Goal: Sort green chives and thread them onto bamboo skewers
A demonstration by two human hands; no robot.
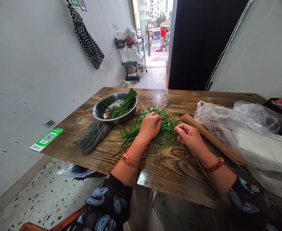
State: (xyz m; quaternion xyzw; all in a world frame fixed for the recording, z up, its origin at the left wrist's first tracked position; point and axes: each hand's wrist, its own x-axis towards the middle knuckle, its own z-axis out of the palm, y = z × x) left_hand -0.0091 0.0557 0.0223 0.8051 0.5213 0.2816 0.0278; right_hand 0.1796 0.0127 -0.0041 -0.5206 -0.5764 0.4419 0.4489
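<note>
A loose pile of garlic chives (165, 138) lies in the middle of the wooden table (170, 166). My left hand (152, 123) rests over the pile with its fingers curled together among the green blades; their tips are partly hidden. To the right of the pile, my right hand (187, 134) is closed in a pinch round a thin bamboo skewer (204, 171). The skewer runs back under the palm toward my right forearm. Behind that hand lies a thick bundle of bamboo skewers (213, 139), slanting across the table.
A steel basin (123, 121) with more chives (124, 107) stands at the back left. Before it lies a folded dark grey cloth (93, 136). Clear plastic bags (261, 141) cover the right side. A green-and-white code card (46, 140) sits at the left edge. Beyond is a cart (131, 61).
</note>
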